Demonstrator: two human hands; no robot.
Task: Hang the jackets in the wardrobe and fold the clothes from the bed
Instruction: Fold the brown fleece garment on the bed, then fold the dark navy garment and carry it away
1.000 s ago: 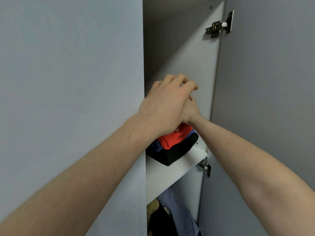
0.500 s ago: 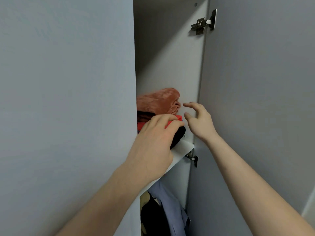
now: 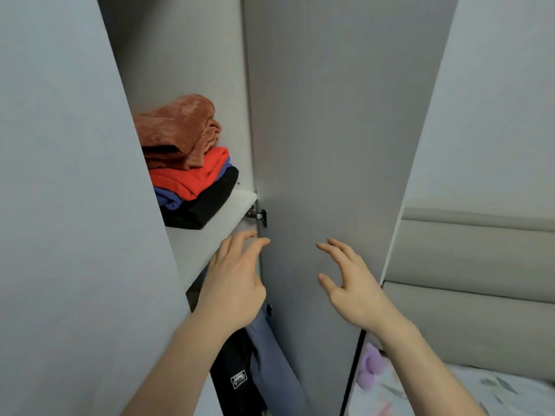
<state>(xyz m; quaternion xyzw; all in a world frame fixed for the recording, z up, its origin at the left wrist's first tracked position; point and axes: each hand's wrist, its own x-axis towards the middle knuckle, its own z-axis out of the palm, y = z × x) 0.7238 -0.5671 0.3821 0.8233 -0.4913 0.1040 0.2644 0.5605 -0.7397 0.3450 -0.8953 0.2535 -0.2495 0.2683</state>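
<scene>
On the wardrobe shelf (image 3: 210, 232) sits a stack of folded clothes (image 3: 189, 163), rust-brown on top, then red, blue and black; its left part is hidden behind the left door (image 3: 75, 205). Below the shelf hang a black jacket (image 3: 234, 373) and a blue jacket (image 3: 270, 355), partly covered by the left hand (image 3: 234, 283). Both the left hand and the right hand (image 3: 351, 283) hover with fingers spread, holding nothing, the right before the open right door (image 3: 330, 145). Right of that door, a bed (image 3: 480, 391) is cut off.

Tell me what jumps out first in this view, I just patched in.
A bright stack of folded clothes, rust on top, then red, blue and black, sits on the wardrobe shelf at left. Below it, the left hand and right hand hover open and empty before the open door.
</scene>
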